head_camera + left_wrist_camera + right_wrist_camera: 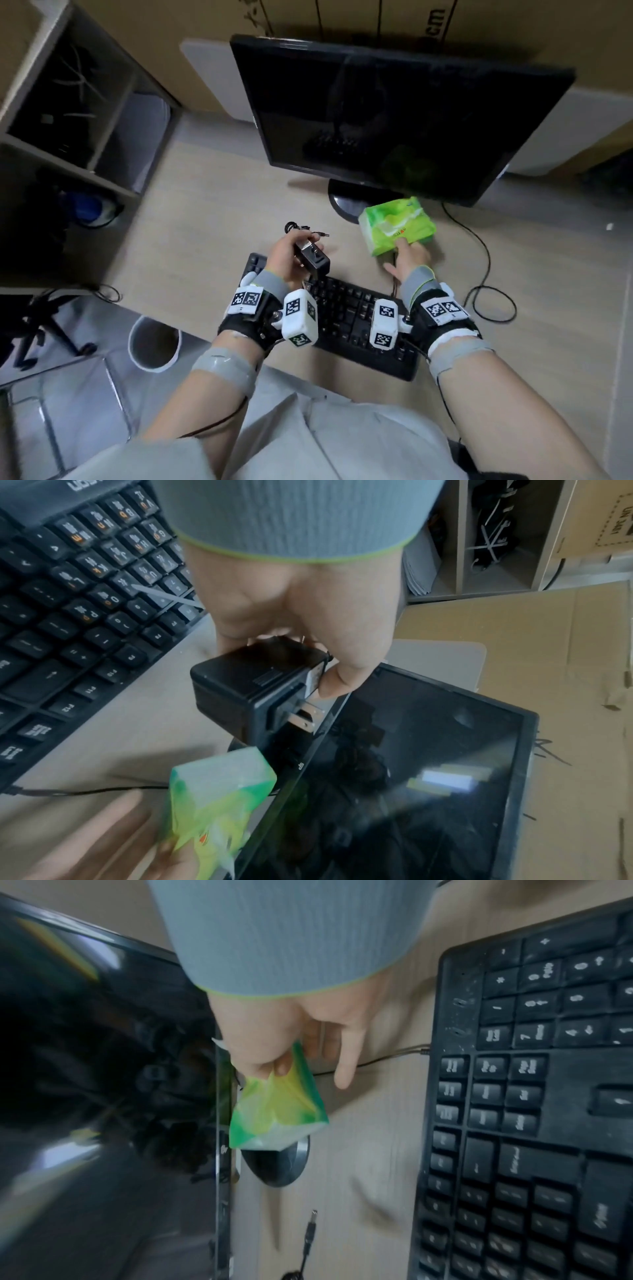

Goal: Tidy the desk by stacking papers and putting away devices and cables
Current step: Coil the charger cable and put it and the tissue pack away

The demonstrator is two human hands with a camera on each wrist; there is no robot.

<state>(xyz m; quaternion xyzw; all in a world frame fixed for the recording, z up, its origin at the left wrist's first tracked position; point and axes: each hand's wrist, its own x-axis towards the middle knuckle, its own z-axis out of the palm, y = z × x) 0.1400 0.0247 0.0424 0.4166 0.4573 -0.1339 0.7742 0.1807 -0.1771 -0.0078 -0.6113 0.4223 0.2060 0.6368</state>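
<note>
My left hand (291, 257) grips a black power adapter (312, 257) above the keyboard's far left corner; its two metal prongs (306, 715) point toward the monitor. The adapter's thin black cable (301, 228) lies bunched on the desk just beyond the hand, with its barrel plug (312, 1221) loose on the wood. My right hand (409, 255) pinches the near edge of a green tissue pack (397, 224), which is lifted and tilted in front of the monitor stand. In the right wrist view the thumb and fingers hold the green tissue pack (279, 1110) while one finger sticks out straight.
A black keyboard (356, 315) lies near the desk's front edge, its cable (486, 270) looping to the right. A black monitor (394, 120) stands behind. Shelves (68, 113) with cables are at the left; a white bin (154, 342) sits on the floor below.
</note>
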